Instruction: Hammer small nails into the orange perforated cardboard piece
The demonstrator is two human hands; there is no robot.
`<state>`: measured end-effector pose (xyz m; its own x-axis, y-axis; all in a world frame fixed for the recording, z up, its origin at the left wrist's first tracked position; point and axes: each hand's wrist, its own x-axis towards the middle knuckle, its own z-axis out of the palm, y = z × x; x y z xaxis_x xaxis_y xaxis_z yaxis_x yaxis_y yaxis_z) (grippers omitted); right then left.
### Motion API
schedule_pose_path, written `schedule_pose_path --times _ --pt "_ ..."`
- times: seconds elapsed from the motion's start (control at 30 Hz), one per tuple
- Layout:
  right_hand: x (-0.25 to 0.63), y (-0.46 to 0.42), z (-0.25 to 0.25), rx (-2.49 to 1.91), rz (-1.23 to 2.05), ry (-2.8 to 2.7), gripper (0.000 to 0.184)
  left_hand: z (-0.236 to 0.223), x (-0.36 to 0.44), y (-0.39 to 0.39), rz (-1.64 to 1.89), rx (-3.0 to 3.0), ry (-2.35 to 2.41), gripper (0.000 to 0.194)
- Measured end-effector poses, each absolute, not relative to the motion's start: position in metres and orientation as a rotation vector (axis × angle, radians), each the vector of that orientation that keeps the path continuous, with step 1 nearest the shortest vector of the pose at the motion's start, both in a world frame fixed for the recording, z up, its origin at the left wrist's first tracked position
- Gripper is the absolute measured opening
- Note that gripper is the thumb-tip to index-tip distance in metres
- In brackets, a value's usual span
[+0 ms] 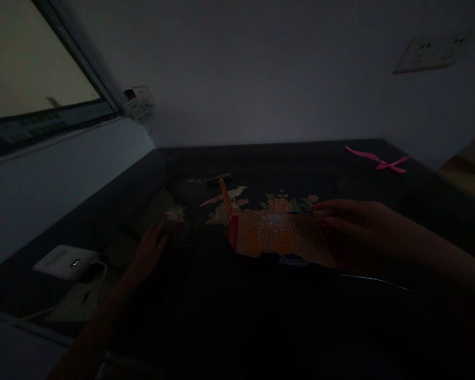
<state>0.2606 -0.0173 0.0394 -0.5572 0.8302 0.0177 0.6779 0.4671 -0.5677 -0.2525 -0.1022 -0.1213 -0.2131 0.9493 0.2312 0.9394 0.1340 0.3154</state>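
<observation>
Orange-and-red, the packet stretches left from the right hand, which pinches one corner; so slight a hold could let it twist loose. Farther left, the left hand is at the box; whether it grips, I cannot tell in this dimness.

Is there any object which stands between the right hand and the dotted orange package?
Nothing visible stands between them: the right hand is at the upper right corner of the dotted orange package. The orange stick is at the opposite, left end, out of the way.
</observation>
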Motion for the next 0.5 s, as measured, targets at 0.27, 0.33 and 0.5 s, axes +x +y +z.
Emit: schedule_pose_path --times 0.27,0.33,0.5 --pt "0.259 -0.022 0.041 -1.254 0.774 -2.439 0.038 -0.131 -0.224 -0.071 0.605 2.09 2.284 0.05" --pt "0.259 -0.022 0.041 -1.25 0.774 -2.438 0.036 -0.131 -0.217 -0.066 0.628 2.081 2.259 0.05" --pt "0.263 -0.024 0.047 -1.274 0.792 -2.422 0.037 -0.121 -0.212 -0.054 0.678 2.08 2.236 0.047"
